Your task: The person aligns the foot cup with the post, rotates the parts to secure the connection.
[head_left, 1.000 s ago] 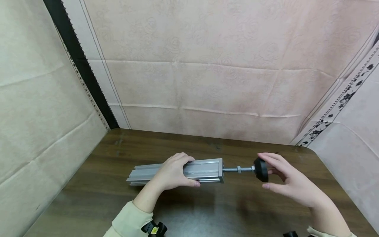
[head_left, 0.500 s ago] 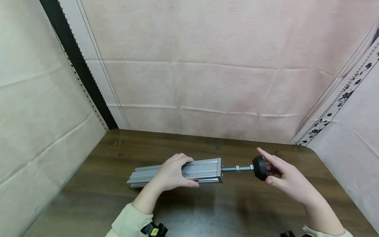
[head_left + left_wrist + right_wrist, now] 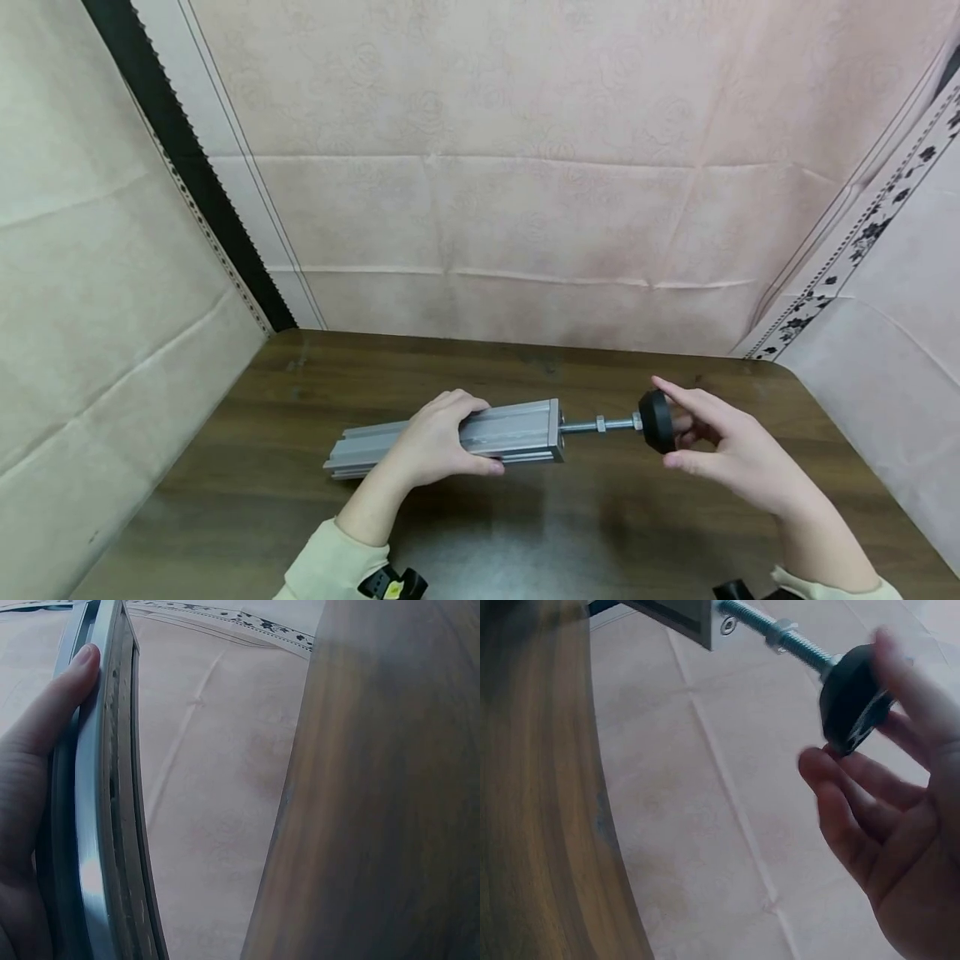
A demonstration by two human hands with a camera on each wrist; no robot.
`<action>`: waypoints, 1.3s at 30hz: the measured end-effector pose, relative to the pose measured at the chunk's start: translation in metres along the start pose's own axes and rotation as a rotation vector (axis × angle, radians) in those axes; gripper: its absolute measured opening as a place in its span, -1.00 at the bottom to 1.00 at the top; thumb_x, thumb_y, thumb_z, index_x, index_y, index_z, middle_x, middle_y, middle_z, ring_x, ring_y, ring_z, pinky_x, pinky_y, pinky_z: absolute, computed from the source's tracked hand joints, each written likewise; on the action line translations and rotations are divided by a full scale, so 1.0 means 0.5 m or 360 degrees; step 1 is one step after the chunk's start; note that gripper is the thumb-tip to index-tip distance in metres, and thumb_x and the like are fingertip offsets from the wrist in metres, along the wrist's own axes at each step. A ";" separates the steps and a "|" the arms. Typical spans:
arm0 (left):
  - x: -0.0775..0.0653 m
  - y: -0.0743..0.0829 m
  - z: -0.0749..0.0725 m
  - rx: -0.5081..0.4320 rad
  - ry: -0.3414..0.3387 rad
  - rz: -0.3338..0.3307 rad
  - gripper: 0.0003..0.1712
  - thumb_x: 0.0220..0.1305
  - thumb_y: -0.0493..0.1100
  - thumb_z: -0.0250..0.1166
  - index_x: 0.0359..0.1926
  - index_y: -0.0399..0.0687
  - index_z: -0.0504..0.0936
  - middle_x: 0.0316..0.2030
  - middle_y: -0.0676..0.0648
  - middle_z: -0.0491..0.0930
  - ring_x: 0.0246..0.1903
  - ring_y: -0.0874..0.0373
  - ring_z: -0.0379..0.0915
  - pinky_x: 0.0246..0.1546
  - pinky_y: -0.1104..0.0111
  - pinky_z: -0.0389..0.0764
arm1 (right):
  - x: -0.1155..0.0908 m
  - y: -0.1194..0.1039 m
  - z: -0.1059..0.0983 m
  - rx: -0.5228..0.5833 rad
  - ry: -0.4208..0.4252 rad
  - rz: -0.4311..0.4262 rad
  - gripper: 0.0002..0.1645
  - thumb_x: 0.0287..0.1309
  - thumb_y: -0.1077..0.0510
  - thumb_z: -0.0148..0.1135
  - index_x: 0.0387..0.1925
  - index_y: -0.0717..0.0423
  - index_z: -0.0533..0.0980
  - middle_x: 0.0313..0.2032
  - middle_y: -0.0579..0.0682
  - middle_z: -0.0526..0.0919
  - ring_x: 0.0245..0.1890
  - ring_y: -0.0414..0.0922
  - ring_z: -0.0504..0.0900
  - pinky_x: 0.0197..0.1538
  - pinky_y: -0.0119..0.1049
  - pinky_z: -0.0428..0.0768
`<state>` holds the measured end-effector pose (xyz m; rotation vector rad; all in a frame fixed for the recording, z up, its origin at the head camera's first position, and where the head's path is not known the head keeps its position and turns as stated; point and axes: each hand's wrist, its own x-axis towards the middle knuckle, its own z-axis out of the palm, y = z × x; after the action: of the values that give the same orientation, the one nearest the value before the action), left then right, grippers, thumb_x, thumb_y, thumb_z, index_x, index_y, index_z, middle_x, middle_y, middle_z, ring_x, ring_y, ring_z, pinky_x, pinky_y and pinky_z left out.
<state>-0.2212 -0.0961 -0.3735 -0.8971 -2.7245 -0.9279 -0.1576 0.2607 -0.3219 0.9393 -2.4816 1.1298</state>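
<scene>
A silver aluminium extrusion profile [image 3: 517, 425] is held lengthwise just over the wooden table. My left hand [image 3: 438, 442] grips it around the middle, thumb along the near side; in the left wrist view the thumb [image 3: 64, 697] presses on the grooved profile [image 3: 112, 787]. From its right end sticks a threaded rod [image 3: 581, 427] with a hex nut [image 3: 601, 424] partway along. The rod carries a black round levelling foot [image 3: 657, 422]. My right hand [image 3: 738, 454] holds the foot by its rim, thumb and index finger at opposite edges. Its other fingers are bent behind the foot's base.
Under the hands lies a brown wooden table [image 3: 300, 533]. Pale patterned cloth [image 3: 480, 208] hangs behind its far edge and along both sides. Both wrists wear black camera straps, such as the left strap [image 3: 392, 582].
The right hand's fingers have shifted around the foot's rim: the index finger stretched out, then came back toward it. The left hand and profile stay almost in place.
</scene>
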 end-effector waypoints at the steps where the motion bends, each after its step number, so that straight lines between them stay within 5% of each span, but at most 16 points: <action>1: 0.000 -0.001 0.001 -0.0003 -0.0003 0.0001 -0.17 -0.32 0.34 0.48 0.01 0.07 0.56 -0.13 0.17 0.50 -0.08 0.24 0.34 -0.04 0.22 0.40 | 0.000 0.000 0.000 -0.0052 0.0024 0.0009 0.03 -0.26 0.42 0.45 0.33 0.20 0.23 -0.16 -0.17 0.52 -0.27 -0.30 0.55 -0.24 -0.51 0.47; 4: -0.001 -0.002 0.004 -0.0020 -0.0001 0.0004 -0.16 -0.32 0.34 0.48 0.02 0.06 0.55 -0.13 0.16 0.49 -0.08 0.24 0.34 -0.04 0.22 0.40 | 0.004 0.005 -0.001 0.0003 -0.0005 -0.0020 0.09 -0.30 0.42 0.46 0.36 0.23 0.17 -0.07 -0.12 0.50 -0.21 -0.29 0.51 -0.18 -0.52 0.44; 8: -0.002 -0.004 0.009 -0.0030 0.0015 0.0009 -0.17 -0.32 0.30 0.50 0.02 0.04 0.56 -0.13 0.14 0.50 -0.09 0.22 0.34 -0.04 0.21 0.40 | 0.007 0.010 0.003 0.0326 -0.0116 -0.0186 0.19 -0.33 0.59 0.39 0.37 0.39 -0.01 0.24 0.10 0.19 -0.09 -0.21 0.50 -0.11 -0.46 0.48; 11: -0.003 -0.006 0.012 -0.0037 0.0025 0.0014 -0.17 -0.31 0.31 0.50 0.02 0.03 0.55 -0.13 0.14 0.50 -0.08 0.22 0.34 -0.03 0.20 0.40 | 0.007 0.009 0.006 0.0446 -0.0141 -0.0313 0.11 -0.33 0.71 0.29 0.33 0.50 -0.01 0.28 0.23 0.05 -0.12 -0.16 0.53 -0.11 -0.44 0.49; 15: -0.006 -0.008 0.011 -0.0032 0.0059 0.0026 -0.15 -0.32 0.33 0.49 0.03 0.04 0.55 -0.12 0.15 0.50 -0.07 0.22 0.35 -0.03 0.19 0.40 | 0.006 0.002 0.003 0.0366 -0.0112 -0.0264 0.02 -0.26 0.70 0.26 0.32 0.47 0.07 0.22 0.16 0.18 -0.19 -0.18 0.56 -0.15 -0.44 0.51; 21: -0.009 -0.004 0.006 0.0008 0.0111 0.0070 -0.17 -0.35 0.31 0.52 0.01 0.06 0.57 -0.15 0.16 0.50 -0.09 0.21 0.36 -0.03 0.17 0.39 | 0.006 -0.003 -0.001 0.0091 -0.0004 -0.0125 -0.04 -0.24 0.52 0.39 0.30 0.34 0.22 -0.14 -0.10 0.45 -0.24 -0.25 0.51 -0.23 -0.45 0.46; 25: -0.009 -0.004 0.006 0.0027 0.0107 0.0078 -0.17 -0.35 0.32 0.51 0.00 0.07 0.57 -0.16 0.17 0.50 -0.10 0.22 0.36 -0.04 0.20 0.40 | 0.006 0.000 0.002 0.0270 -0.0098 -0.0182 0.07 -0.27 0.58 0.37 0.34 0.40 0.09 0.02 0.00 0.36 -0.15 -0.22 0.47 -0.13 -0.47 0.45; 31: -0.010 -0.004 0.005 -0.0004 0.0091 0.0078 -0.18 -0.34 0.34 0.50 0.00 0.08 0.57 -0.16 0.19 0.50 -0.11 0.24 0.36 -0.05 0.20 0.41 | 0.008 0.004 0.008 0.0567 -0.0192 -0.0400 0.14 -0.34 0.76 0.23 0.32 0.57 -0.12 0.25 0.31 -0.01 -0.09 -0.12 0.50 -0.07 -0.41 0.48; 39: -0.009 -0.003 0.000 -0.0015 0.0075 0.0085 -0.16 -0.34 0.39 0.46 0.00 0.10 0.57 -0.18 0.21 0.49 -0.11 0.26 0.35 -0.05 0.22 0.41 | 0.004 -0.008 -0.003 0.0348 -0.0091 -0.0240 0.00 -0.25 0.67 0.28 0.31 0.45 0.11 0.05 0.07 0.34 -0.23 -0.20 0.54 -0.23 -0.42 0.50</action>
<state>-0.2183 -0.0994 -0.3756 -0.9330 -2.6455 -0.9407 -0.1566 0.2590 -0.3180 1.2120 -2.3172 1.3593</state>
